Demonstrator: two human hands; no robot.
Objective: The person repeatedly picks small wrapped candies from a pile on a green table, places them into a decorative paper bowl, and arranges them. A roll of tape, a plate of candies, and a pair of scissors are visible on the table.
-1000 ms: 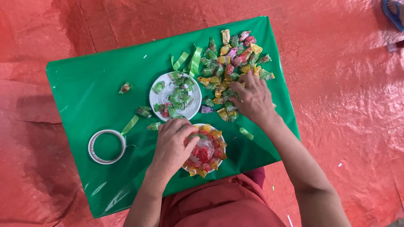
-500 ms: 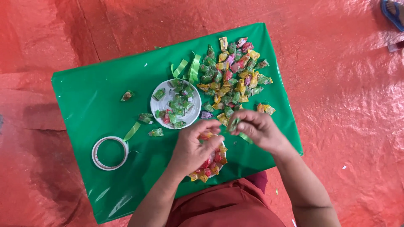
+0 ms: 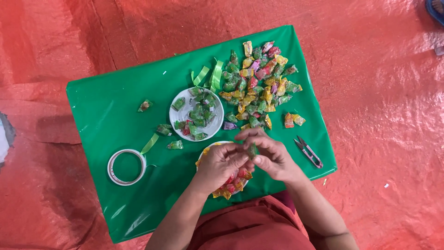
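L hand [image 3: 221, 163] + R hand [image 3: 273, 157] pinching 1 green candy [image 3: 252, 150] over plate [image 3: 231, 185]. Risk: slips from fingertips, small, slick wrapper; could drop among pile [image 3: 259, 83].

A small green wrapped candy [image 3: 252, 151] is pinched between the left hand [image 3: 222, 163] and right hand [image 3: 274, 157], above a candy-ringed plate [image 3: 231, 185].

Tape roll [image 3: 126, 166] left of plate [image 3: 181, 121], snips [image 3: 309, 152] right.
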